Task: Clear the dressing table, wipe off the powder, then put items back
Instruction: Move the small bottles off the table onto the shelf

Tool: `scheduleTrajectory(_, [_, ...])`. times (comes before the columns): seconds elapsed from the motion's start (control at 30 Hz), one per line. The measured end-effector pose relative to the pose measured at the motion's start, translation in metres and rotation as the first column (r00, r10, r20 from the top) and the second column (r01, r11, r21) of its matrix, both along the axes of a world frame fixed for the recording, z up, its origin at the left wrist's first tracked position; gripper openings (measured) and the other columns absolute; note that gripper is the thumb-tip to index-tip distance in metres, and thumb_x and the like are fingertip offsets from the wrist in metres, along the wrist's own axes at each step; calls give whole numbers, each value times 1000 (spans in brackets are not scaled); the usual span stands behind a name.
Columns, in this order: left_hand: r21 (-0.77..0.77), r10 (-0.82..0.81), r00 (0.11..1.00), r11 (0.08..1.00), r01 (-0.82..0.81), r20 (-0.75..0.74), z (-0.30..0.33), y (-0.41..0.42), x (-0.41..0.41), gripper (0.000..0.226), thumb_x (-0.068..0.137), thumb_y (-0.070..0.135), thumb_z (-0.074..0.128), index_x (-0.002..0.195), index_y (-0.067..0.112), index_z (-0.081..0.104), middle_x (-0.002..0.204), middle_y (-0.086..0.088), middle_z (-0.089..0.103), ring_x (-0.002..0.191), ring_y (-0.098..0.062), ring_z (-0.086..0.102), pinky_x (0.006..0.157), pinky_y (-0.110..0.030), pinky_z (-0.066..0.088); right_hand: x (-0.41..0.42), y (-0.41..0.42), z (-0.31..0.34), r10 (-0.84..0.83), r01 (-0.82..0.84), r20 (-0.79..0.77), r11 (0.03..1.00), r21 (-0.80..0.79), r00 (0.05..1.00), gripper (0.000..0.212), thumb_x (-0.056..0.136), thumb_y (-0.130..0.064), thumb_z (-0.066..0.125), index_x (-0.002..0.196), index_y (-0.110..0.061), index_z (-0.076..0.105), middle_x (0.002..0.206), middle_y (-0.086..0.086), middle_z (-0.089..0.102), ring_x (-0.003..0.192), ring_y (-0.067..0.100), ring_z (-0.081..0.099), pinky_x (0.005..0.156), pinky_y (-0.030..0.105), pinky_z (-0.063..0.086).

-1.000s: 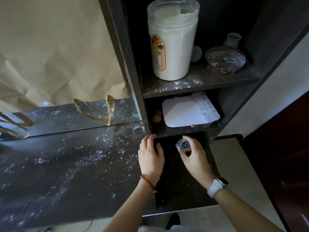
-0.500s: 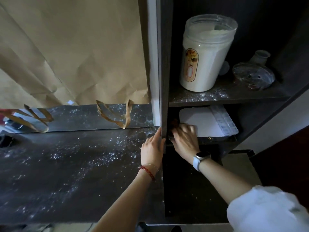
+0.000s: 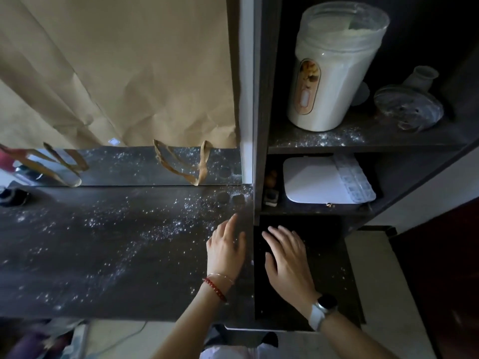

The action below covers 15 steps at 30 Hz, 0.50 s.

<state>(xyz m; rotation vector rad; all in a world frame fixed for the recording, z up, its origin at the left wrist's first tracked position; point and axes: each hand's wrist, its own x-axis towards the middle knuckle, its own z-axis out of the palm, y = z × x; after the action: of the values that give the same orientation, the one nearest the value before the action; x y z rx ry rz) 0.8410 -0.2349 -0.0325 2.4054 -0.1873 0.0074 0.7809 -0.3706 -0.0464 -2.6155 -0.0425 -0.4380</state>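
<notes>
Dark desk [image 3: 103, 268]: surface scattered with white powder [image 3: 160, 231], densest toward its right end. A small dark object [image 3: 14, 198] sits at the far left edge. Upper shelf [image 3: 363, 142]: a tall powder-filled jar [image 3: 334, 73] at left, a clear lid [image 3: 408, 110] at right, powder dusting the front edge. Lower shelf [image 3: 311, 209]: a flat white case [image 3: 311, 180], a clear compartment box [image 3: 355, 181] beside it, and a small jar [image 3: 271, 196] at the left end.

Behind the counter I see creased brown paper [image 3: 116, 73] covering most of the mirror [image 3: 124, 164], its tape loops [image 3: 181, 161] hanging loose over the glass. To my right, a reddish-brown door [image 3: 445, 268] (dim, hard to make out) and pale floor [image 3: 368, 255] below.
</notes>
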Motion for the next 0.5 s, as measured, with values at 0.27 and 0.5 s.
scheduleTrajectory(0.27, [319,194,971,937,-142,-137,-26,124,-50,35,87,23,52,122,19,54,128,-4,54,121,-27,46,102,-44,32,-13,92,-30,191,-171,-220,980,106,957,40,83,-27,39,116,-13,57,115,6,64,115,21,46,98,44,43])
scheduleTrajectory(0.5, [309,350,927,904,-296,-137,-27,253,-51,34,87,24,46,120,19,55,126,-4,55,118,-27,48,98,-42,36,26,200,-23,327,-312,-231,945,100,916,37,82,-25,37,109,-13,60,104,4,66,101,19,55,86,37,52])
